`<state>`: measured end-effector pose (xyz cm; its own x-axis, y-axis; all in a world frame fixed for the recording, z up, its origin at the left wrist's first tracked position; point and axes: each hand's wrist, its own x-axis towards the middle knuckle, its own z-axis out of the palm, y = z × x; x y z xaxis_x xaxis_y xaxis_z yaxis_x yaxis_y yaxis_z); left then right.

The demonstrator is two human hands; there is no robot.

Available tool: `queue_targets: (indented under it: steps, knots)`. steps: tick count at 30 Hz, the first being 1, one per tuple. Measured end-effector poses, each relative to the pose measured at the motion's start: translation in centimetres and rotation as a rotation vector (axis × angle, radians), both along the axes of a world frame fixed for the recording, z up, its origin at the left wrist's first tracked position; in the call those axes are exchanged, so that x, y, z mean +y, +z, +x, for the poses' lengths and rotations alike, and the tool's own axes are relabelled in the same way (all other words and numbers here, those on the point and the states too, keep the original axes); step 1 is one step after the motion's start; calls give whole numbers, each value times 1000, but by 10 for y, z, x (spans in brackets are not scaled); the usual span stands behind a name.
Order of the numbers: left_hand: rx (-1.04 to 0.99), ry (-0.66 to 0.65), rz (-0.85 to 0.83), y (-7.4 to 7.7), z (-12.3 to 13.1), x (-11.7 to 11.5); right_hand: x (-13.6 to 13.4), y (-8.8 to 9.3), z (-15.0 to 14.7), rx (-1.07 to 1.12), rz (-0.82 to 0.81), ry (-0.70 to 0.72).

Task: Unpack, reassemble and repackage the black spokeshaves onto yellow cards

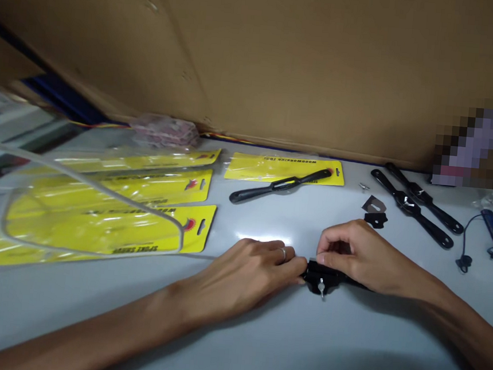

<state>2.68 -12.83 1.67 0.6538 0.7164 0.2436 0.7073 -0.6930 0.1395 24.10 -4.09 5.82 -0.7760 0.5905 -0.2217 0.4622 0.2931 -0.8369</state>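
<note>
My left hand [251, 270] and my right hand [355, 253] meet over a black spokeshave [323, 277] lying on the pale table [258, 347]. Both hands are closed on it, the left pinching its left end, the right curled over its middle and right handle. A small silver thumbscrew sticks out of the tool's body toward me. Most of the tool is hidden under my fingers.
Several yellow packaging cards in clear sleeves [109, 219] lie at left. Another black spokeshave [280, 185] rests on a yellow card [248, 167] at the back. Two more spokeshaves [417, 206], a blade [374, 205], a black cap [376, 219] and a screw [363, 186] lie right. Cardboard wall [283, 61] behind.
</note>
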Motion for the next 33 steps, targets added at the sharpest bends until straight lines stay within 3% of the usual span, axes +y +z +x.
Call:
queue_targets:
  steps: [14, 16, 19, 25, 27, 33]
  knots:
    - [-12, 30, -47, 1, -1, -1, 3, 1, 3, 14, -35, 6]
    - [-5, 43, -60, 2, 0, 0, 3, 8, 10, 45, 132, -51]
    - [4, 64, -79, 3, 1, 1, -6, 20, 26, 63, 523, -96]
    - [9, 82, -148, 7, 3, 1, -37, 13, 41, -45, 934, 232]
    - [-4, 85, -146, 8, 2, 1, -40, 8, 40, -58, 991, 239]
    - [-32, 76, -158, 7, 0, 1, -33, 5, 42, -172, 950, 195]
